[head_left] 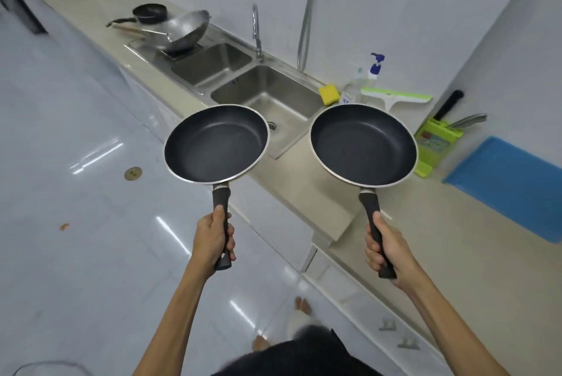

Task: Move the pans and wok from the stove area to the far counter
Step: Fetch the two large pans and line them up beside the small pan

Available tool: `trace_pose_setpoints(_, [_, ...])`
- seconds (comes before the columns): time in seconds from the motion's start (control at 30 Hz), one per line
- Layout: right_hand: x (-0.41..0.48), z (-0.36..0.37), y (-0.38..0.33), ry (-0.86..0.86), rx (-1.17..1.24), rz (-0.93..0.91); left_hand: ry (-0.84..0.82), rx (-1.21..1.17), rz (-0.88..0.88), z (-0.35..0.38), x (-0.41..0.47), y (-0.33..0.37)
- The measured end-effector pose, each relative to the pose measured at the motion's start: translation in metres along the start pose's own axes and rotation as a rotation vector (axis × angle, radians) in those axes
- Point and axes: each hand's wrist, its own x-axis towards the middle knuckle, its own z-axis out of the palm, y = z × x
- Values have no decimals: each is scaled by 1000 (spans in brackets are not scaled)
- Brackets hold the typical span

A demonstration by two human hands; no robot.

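I hold two black non-stick frying pans level in front of me, both empty. My left hand (214,238) grips the black handle of the left pan (216,144), which hangs over the floor and the counter's edge. My right hand (384,249) grips the handle of the right pan (363,144), above the beige counter (310,190). Farther along the counter, a steel wok (185,29) with a wooden handle leans on the sink's drainboard. A small black pan (150,13) sits just behind it.
A double steel sink (261,92) with a tap (257,31) lies past the pans. A yellow sponge (329,94), soap bottle (375,66), green squeegee (395,96), green knife block (435,144) and blue mat (511,184) line the wall on the right. Glossy tiled floor (76,223) spreads left.
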Motion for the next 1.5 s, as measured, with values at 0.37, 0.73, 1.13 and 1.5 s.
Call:
trace_pose_setpoints(0.37, [97, 146, -46, -105, -119, -17, 76, -32, 35, -104, 112, 47])
trace_pose_setpoints(0.73, [255, 346, -142, -288, -280, -23, 239, -111, -1, -195, 292, 132])
trace_pose_setpoints(1.13, [382, 563, -240, -439, -373, -16, 394, -146, 43, -317, 447, 212])
trace_pose_setpoints(1.5, [461, 819, -264, -438, -359, -24, 431, -143, 5, -501, 620, 259])
